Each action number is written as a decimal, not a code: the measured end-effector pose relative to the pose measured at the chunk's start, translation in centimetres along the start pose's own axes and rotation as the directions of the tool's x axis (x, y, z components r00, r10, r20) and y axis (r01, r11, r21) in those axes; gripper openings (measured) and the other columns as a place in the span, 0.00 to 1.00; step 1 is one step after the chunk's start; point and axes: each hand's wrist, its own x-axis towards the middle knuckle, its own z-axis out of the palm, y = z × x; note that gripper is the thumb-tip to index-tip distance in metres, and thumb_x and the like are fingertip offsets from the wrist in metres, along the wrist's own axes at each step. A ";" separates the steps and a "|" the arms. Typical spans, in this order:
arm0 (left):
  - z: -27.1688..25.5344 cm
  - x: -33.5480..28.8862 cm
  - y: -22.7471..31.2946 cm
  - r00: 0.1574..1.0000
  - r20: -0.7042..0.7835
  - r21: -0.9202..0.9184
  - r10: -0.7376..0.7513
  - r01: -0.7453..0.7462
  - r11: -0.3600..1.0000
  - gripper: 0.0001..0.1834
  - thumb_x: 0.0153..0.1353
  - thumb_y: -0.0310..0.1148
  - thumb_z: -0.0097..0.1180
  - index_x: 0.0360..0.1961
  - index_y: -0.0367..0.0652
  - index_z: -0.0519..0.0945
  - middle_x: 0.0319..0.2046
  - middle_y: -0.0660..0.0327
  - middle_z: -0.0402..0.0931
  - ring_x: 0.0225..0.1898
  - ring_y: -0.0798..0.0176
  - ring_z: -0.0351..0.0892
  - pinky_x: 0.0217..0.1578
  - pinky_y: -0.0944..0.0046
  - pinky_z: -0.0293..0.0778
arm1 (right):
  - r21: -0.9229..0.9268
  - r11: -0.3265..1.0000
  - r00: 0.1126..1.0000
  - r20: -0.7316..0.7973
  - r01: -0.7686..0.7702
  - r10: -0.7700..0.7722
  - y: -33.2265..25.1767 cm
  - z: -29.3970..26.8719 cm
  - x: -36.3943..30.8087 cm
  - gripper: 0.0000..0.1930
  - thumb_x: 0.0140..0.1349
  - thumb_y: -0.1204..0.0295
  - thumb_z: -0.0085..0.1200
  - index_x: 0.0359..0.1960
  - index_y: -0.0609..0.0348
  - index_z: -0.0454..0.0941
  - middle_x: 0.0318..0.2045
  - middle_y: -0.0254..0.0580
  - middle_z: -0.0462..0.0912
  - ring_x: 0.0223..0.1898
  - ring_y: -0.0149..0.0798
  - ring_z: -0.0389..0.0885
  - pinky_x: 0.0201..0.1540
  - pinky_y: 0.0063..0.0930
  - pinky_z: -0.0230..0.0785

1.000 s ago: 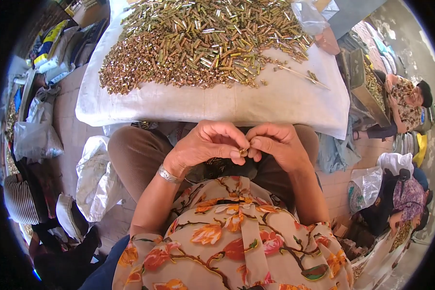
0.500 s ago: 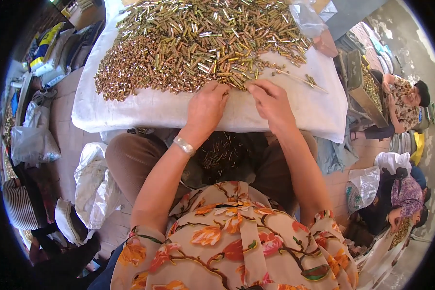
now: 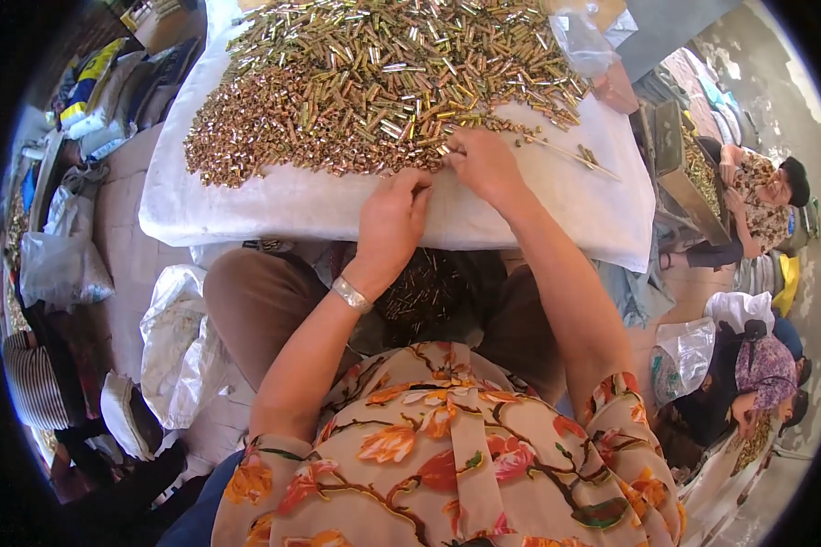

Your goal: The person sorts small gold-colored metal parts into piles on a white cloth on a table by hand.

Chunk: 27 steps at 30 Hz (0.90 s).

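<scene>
Along the near edge, bare white cloth (image 3: pixel 274 205) lets your left hand (image 3: pixel 392 217) pass leftward. A heap of metal pieces (image 3: pixel 401 68) blocks the far side; a thin stick (image 3: pixel 575 158) lies right of your right hand (image 3: pixel 485 164).

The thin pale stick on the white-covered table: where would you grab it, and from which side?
I'd probably pinch the thin pale stick by its right-hand end, coming from the near side: it is long and narrow, with bare white cloth along that side, while loose metal pieces lie close on its far side and near its left end.
</scene>
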 end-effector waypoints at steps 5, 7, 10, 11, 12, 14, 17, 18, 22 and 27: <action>-1.6 -2.0 0.6 0.882 0.269 -0.548 -0.387 0.470 0.692 0.07 0.61 0.24 0.54 0.41 0.36 0.76 0.32 0.62 0.79 0.33 0.71 0.78 0.36 0.69 0.75 | 0.401 0.915 0.989 -0.146 0.034 0.027 -1.4 -1.6 -2.9 0.12 0.55 0.70 0.59 0.39 0.62 0.76 0.30 0.41 0.81 0.31 0.40 0.79 0.33 0.35 0.69; -2.7 -2.8 1.5 0.857 0.327 -0.676 -0.399 0.507 0.535 0.07 0.63 0.25 0.53 0.42 0.36 0.76 0.33 0.63 0.79 0.34 0.74 0.77 0.37 0.72 0.75 | 0.543 0.839 0.995 -0.075 -0.017 0.069 -2.9 -3.1 -5.5 0.12 0.56 0.71 0.58 0.40 0.62 0.77 0.30 0.40 0.81 0.31 0.35 0.79 0.34 0.29 0.70; -3.9 -3.5 3.0 0.826 0.376 -0.752 -0.419 0.537 0.382 0.09 0.64 0.25 0.52 0.44 0.35 0.75 0.35 0.61 0.79 0.36 0.70 0.78 0.40 0.70 0.76 | 0.708 0.694 0.985 0.014 -0.130 0.170 -5.6 -5.4 -9.5 0.11 0.59 0.72 0.57 0.41 0.62 0.77 0.30 0.36 0.81 0.32 0.27 0.78 0.36 0.21 0.70; -4.1 -3.7 3.3 0.828 0.388 -0.775 -0.404 0.530 0.343 0.09 0.64 0.26 0.53 0.44 0.35 0.75 0.35 0.61 0.79 0.36 0.70 0.79 0.40 0.70 0.76 | 0.750 0.638 0.972 0.031 -0.176 0.231 -6.2 -5.6 -10.7 0.10 0.60 0.73 0.57 0.42 0.63 0.76 0.31 0.32 0.80 0.33 0.23 0.77 0.35 0.19 0.70; -4.3 -3.7 3.8 0.832 0.401 -0.796 -0.383 0.524 0.303 0.09 0.64 0.26 0.53 0.45 0.36 0.76 0.35 0.60 0.79 0.36 0.70 0.79 0.40 0.70 0.76 | 0.749 0.639 0.971 0.030 -0.179 0.236 -6.4 -5.7 -11.6 0.10 0.60 0.73 0.57 0.42 0.63 0.76 0.31 0.32 0.80 0.33 0.23 0.77 0.35 0.19 0.70; -4.5 -3.9 4.6 0.827 0.413 -0.792 -0.382 0.533 0.299 0.09 0.63 0.26 0.53 0.44 0.35 0.76 0.35 0.60 0.79 0.36 0.70 0.79 0.40 0.70 0.76 | 0.850 0.516 0.964 -0.037 -0.108 0.263 -6.8 -5.7 -13.0 0.09 0.60 0.76 0.57 0.42 0.63 0.76 0.33 0.32 0.81 0.33 0.21 0.76 0.35 0.15 0.69; -4.8 -4.1 5.4 0.827 0.413 -0.795 -0.381 0.532 0.292 0.09 0.63 0.26 0.54 0.44 0.35 0.76 0.35 0.61 0.79 0.35 0.70 0.79 0.41 0.70 0.76 | 0.877 0.474 0.963 -0.061 -0.074 0.262 -7.2 -5.4 -13.9 0.10 0.60 0.76 0.58 0.43 0.63 0.76 0.34 0.33 0.82 0.34 0.21 0.77 0.37 0.15 0.69; -4.8 -4.2 5.6 0.832 0.408 -0.803 -0.377 0.523 0.285 0.09 0.63 0.25 0.54 0.44 0.35 0.76 0.35 0.61 0.79 0.36 0.70 0.79 0.41 0.70 0.76 | 0.878 0.474 0.963 -0.060 -0.074 0.262 -7.3 -5.3 -14.0 0.10 0.60 0.76 0.58 0.43 0.63 0.76 0.34 0.33 0.82 0.34 0.21 0.77 0.37 0.15 0.69; -4.8 -4.3 6.2 0.844 0.388 -0.818 -0.369 0.500 0.283 0.09 0.62 0.25 0.55 0.43 0.35 0.77 0.35 0.61 0.79 0.36 0.70 0.79 0.41 0.71 0.76 | 0.849 0.528 0.957 -0.154 0.001 0.247 -7.5 -5.1 -14.3 0.10 0.61 0.76 0.57 0.43 0.63 0.76 0.36 0.35 0.83 0.35 0.22 0.78 0.39 0.15 0.70; -4.7 -4.4 6.6 0.842 0.372 -0.810 -0.390 0.500 0.306 0.10 0.61 0.24 0.56 0.44 0.35 0.77 0.35 0.62 0.80 0.36 0.71 0.79 0.41 0.73 0.76 | 0.865 0.501 0.951 -0.163 0.010 0.262 -7.2 -4.4 -14.8 0.10 0.61 0.77 0.57 0.44 0.63 0.76 0.36 0.36 0.83 0.35 0.23 0.78 0.40 0.16 0.71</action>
